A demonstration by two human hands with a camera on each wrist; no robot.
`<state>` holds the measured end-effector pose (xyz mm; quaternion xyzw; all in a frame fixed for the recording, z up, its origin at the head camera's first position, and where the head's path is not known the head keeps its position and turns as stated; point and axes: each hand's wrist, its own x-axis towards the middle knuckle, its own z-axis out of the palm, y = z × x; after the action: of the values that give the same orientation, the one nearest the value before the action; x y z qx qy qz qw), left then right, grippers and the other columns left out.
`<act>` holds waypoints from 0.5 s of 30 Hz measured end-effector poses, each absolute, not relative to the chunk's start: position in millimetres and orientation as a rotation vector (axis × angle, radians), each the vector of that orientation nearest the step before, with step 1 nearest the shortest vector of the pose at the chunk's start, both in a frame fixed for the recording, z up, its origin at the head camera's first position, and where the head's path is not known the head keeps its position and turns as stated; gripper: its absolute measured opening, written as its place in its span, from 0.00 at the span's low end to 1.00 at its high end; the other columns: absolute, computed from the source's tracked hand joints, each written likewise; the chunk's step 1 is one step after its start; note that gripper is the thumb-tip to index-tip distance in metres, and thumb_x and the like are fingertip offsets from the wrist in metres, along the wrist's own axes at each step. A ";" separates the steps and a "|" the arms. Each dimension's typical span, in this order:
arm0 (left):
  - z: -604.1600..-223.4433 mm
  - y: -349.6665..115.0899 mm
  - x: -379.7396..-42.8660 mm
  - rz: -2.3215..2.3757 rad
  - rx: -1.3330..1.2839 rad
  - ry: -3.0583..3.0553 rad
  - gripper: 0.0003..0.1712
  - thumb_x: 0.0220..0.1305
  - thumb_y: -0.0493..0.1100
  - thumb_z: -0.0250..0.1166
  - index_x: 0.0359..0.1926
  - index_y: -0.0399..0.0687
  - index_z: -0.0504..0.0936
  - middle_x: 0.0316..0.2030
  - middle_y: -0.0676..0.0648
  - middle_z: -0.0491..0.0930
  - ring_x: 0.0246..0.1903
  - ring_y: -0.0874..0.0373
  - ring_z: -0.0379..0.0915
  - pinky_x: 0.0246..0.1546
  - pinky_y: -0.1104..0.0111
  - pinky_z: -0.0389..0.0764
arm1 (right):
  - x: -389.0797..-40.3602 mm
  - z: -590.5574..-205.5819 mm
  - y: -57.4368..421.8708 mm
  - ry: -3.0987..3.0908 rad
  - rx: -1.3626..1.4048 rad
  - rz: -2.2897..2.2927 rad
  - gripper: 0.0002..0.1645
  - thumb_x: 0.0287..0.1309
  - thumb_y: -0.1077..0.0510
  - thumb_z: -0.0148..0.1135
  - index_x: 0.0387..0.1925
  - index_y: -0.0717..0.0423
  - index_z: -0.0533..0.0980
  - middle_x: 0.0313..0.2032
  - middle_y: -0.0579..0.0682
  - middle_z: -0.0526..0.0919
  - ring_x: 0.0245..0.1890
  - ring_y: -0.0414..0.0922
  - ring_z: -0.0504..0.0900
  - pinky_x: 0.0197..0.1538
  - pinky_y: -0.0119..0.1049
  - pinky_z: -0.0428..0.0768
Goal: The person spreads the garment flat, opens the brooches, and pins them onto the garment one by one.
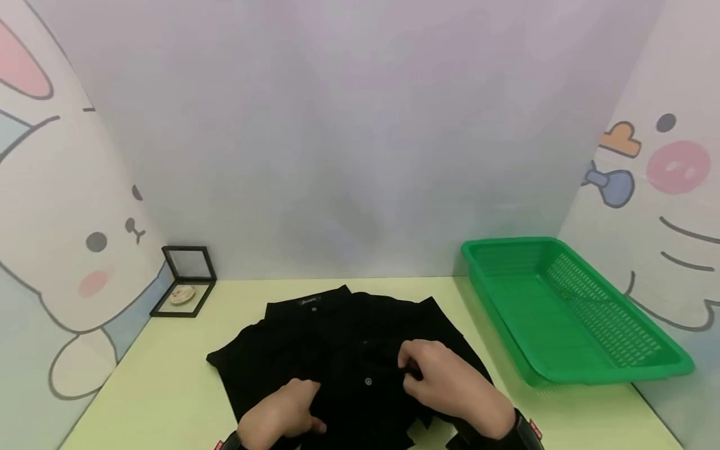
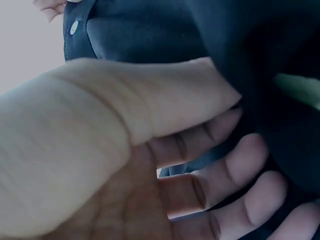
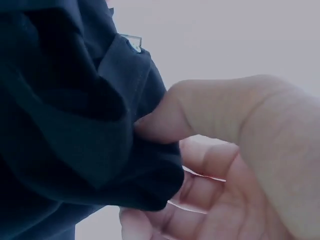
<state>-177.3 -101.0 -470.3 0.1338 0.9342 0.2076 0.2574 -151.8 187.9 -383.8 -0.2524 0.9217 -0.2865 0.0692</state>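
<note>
A black button-up shirt (image 1: 343, 331) lies spread and rumpled on the table, its collar label and a few small buttons showing. My right hand (image 1: 444, 378) pinches a fold on its right side; in the right wrist view the thumb (image 3: 165, 117) presses the dark cloth, with curled fingers behind it. At the lower left of the shirt, my left hand (image 1: 284, 412) is bent over the cloth. The left wrist view has its thumb (image 2: 175, 95) and forefinger meeting at a fold of fabric, the other fingers curled against the shirt.
A green plastic basket (image 1: 506, 325) stands on the right of the pale yellow table (image 1: 152, 387). At the back left is a black-framed open case (image 1: 210, 265) with a small round item (image 1: 182, 294) in it. Walls with cartoon prints (image 1: 95, 240) enclose the sides.
</note>
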 end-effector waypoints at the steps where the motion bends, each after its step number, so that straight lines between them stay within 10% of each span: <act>1: -475.2 -102.9 -174.8 0.583 0.353 2.527 0.29 0.52 0.44 0.82 0.53 0.38 0.83 0.48 0.43 0.84 0.47 0.47 0.82 0.52 0.51 0.83 | -151.1 -385.4 187.6 2.790 -0.772 -0.867 0.10 0.60 0.68 0.61 0.38 0.49 0.79 0.27 0.39 0.73 0.24 0.33 0.68 0.31 0.31 0.72; 15: -517.7 -121.1 -190.3 0.694 0.421 2.487 0.32 0.49 0.46 0.84 0.53 0.41 0.82 0.45 0.46 0.83 0.39 0.54 0.80 0.39 0.58 0.84 | -163.5 -446.2 178.9 2.528 -0.673 -0.710 0.07 0.65 0.61 0.68 0.44 0.50 0.81 0.34 0.44 0.83 0.28 0.36 0.77 0.32 0.34 0.77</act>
<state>-190.3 -121.1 -517.7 0.1555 0.9180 0.2563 0.2595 -163.5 178.9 -446.2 -0.2426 0.9110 -0.2559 0.2138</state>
